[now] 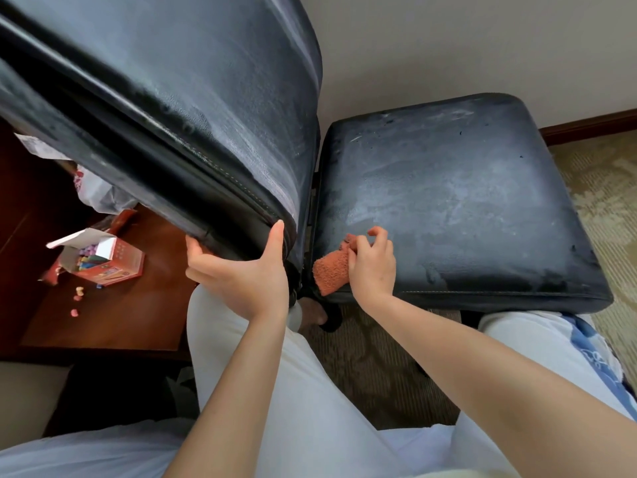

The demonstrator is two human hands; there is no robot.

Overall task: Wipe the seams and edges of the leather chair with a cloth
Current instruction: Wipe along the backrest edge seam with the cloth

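The leather chair's backrest (pixel 193 108) is a broad, rounded slab of dark, almost black leather, glossy along its piped edge and dulled by a pale, dusty film on its flat face; a line of light stitching runs beside the edge. It leans over at a steep tilt. The seat cushion (pixel 458 201) is a thick, square pad with rounded corners, the same dark leather, smeared with whitish streaks and a few darker spots, with a stitched seam along its near edge.

The left hand (pixel 241 270) grips the lower corner of the backrest, thumb up along one face and fingers curled round the other side. Just to its right, the right hand (pixel 372 267) pinches the cloth (pixel 332 270), a small, nubby orange-red terry piece, bunched and pressed on the near left corner of the seat, at the gap between seat and backrest. The cloth sticks out from under the fingers toward the left hand.

Left of the left hand, a reddish-brown wooden bench (pixel 138 305) carries an open red carton (pixel 103 260) of coloured pieces, some scattered beside it. Patterned carpet (pixel 606 208) lies right of the right hand.
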